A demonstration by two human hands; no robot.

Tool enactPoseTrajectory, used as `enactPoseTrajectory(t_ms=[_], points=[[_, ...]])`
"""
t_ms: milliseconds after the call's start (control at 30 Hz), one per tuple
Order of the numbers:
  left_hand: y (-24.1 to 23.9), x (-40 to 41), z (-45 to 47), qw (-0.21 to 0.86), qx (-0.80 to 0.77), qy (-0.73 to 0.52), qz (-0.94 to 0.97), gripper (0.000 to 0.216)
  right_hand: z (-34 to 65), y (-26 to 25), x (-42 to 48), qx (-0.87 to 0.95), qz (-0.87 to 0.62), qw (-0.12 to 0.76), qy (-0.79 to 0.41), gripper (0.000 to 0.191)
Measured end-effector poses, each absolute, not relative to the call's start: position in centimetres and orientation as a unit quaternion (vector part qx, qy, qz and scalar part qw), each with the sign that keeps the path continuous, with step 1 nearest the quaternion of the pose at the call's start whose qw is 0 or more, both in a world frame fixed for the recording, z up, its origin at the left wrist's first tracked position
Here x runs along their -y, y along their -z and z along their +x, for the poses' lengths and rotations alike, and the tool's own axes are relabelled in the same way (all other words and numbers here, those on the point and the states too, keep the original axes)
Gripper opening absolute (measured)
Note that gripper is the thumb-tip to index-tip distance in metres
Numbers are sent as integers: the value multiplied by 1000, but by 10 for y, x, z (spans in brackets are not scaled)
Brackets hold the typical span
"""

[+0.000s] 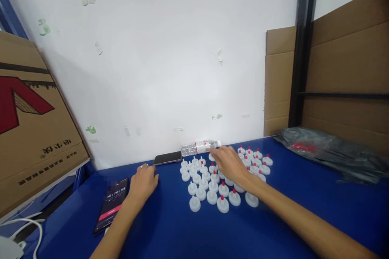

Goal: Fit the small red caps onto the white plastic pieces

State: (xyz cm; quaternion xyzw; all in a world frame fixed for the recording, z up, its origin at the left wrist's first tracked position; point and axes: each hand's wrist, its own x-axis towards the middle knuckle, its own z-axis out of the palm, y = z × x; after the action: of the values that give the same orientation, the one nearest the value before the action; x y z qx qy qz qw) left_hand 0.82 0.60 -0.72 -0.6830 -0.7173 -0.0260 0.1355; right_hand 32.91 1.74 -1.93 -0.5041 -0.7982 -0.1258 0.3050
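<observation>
Several white caps, many with red tips (212, 182), stand in rows on the blue table (182, 230). My right hand (229, 164) reaches over the far rows, its fingertips on a white cap at the back, close to a water bottle (199, 147) lying on its side. My left hand (143, 181) rests on the table left of the caps, fingers curled down, with a small white piece showing at the knuckles. What the left fingers hold, if anything, is hidden.
A phone with a running timer (112, 204) lies by my left wrist; a second phone (167, 158) lies near the wall. A black plastic bag (328, 149) sits at the right. Cardboard boxes (33, 129) flank the left; cardboard panels (349, 73) line the right. White cables (27, 226) hang bottom left.
</observation>
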Motion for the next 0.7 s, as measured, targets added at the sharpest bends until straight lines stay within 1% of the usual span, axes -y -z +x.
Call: enactPoseTrajectory(t_ms=[100,133,233,300,567,700], points=[[7,-7,7,112,715,19,-690,21,329,24,-22,789,-523,304,110,39],[7,-7,7,107,714,18,-691,20,329,25,-23,788,-524,308,97,37],[8,-7,9,98,713,20,-694,18,329,25,-26,798,-511,315,55,20],[8,-7,11,94,713,23,-695,18,329,25,-27,805,-501,316,41,16],[7,-6,16,85,712,27,-696,21,331,14,-25,803,-498,327,31,26],[7,-6,18,80,710,26,-699,21,331,12,-24,798,-511,317,41,30]])
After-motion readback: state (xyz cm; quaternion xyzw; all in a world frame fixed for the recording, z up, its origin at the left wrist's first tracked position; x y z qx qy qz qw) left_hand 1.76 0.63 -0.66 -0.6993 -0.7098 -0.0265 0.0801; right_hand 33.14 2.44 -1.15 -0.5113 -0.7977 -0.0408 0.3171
